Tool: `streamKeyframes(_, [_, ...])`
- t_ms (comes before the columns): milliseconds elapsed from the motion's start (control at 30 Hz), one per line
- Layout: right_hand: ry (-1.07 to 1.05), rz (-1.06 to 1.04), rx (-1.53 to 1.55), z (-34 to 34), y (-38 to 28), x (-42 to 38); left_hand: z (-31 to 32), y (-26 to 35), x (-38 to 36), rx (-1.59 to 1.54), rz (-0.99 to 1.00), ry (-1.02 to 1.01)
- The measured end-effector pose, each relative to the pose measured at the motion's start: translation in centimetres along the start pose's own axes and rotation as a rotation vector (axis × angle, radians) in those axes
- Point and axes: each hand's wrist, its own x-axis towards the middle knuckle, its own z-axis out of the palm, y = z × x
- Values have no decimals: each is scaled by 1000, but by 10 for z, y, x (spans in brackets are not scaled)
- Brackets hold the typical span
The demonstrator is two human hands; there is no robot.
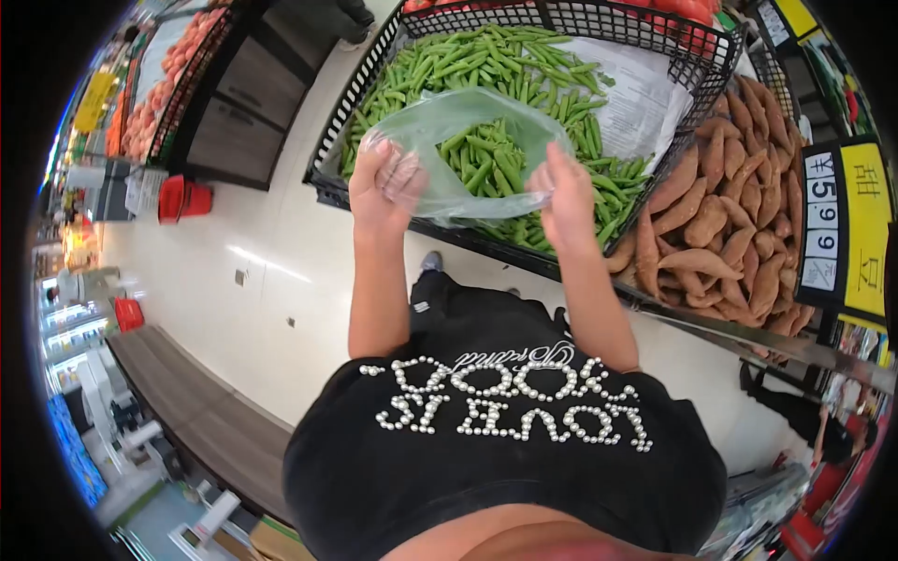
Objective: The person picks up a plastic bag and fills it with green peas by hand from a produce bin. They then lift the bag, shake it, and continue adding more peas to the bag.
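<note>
A clear plastic bag (pixel 440 122) hangs between my two hands above a black crate (pixel 327 159) of green pea pods (pixel 468 56). My left hand (pixel 385 182) is closed on one side of the bag's rim, at the left in view. On the opposite side, my right hand (pixel 566 196) pinches the bag with its fingers together. Pea pods show in the middle of the bag's opening; whether they lie inside it or are seen through it I cannot tell. A printed paper sheet (pixel 636 93) lies in the crate's right part.
Sweet potatoes (pixel 706 224) are heaped right of the crate, beside a yellow and black price sign (pixel 847 234). Red produce lies beyond the crate. At the left are a dark cabinet (pixel 234 122) and a red basket (pixel 184 199). A person (pixel 823 430) is at the lower right.
</note>
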Motion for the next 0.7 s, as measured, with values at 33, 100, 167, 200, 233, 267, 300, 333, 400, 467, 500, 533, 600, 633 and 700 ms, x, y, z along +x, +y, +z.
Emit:
streamKeyframes(33, [-6, 32, 0, -14, 5, -7, 3, -12, -10, 6, 5, 60])
streamKeyframes(100, [-55, 54, -12, -35, 20, -16, 8, -23, -22, 67, 6, 165])
streamKeyframes(167, [-69, 49, -2, -43, 29, -22, 12, -29, -27, 153, -12, 254])
streamKeyframes(200, [-62, 34, 2, -45, 32, -20, 11, -32, -28, 190, -25, 295])
streamKeyframes(233, [-55, 13, 3, -45, 34, -17, 1, -28, -24, 266, -34, 163])
streamKeyframes(267, [-46, -10, 1, -44, 35, -14, -7, -29, -21, 264, -12, 124])
streamKeyframes(300, [-4, -25, 43, -34, 25, -11, -7, -28, -19, 258, 9, 83])
streamKeyframes(333, [-29, -28, 106, -28, 13, -3, -4, -29, -15, 246, 29, 37])
streamKeyframes(400, [-68, -44, 219, -16, -16, 12, 10, -29, -6, 26, 48, -67])
streamKeyframes(467, [-198, -158, 267, 13, -52, 8, 31, -21, 10, -45, 24, -189])
streamKeyframes(500, [-222, -204, 259, 34, -66, -1, 41, -15, 16, -5, -2, -249])
streamKeyframes(533, [-241, -241, 248, 50, -74, -9, 47, -9, 19, 33, -31, -301])
streamKeyframes(600, [-228, -237, 147, 60, -68, -13, 38, 0, 20, -71, -76, -345])
streamKeyframes(633, [-211, -215, 113, 55, -54, -6, 18, -2, 23, -124, -61, -408])
streamKeyframes(700, [-172, -198, 75, 35, -15, 14, -22, 12, 22, 82, -125, -444])
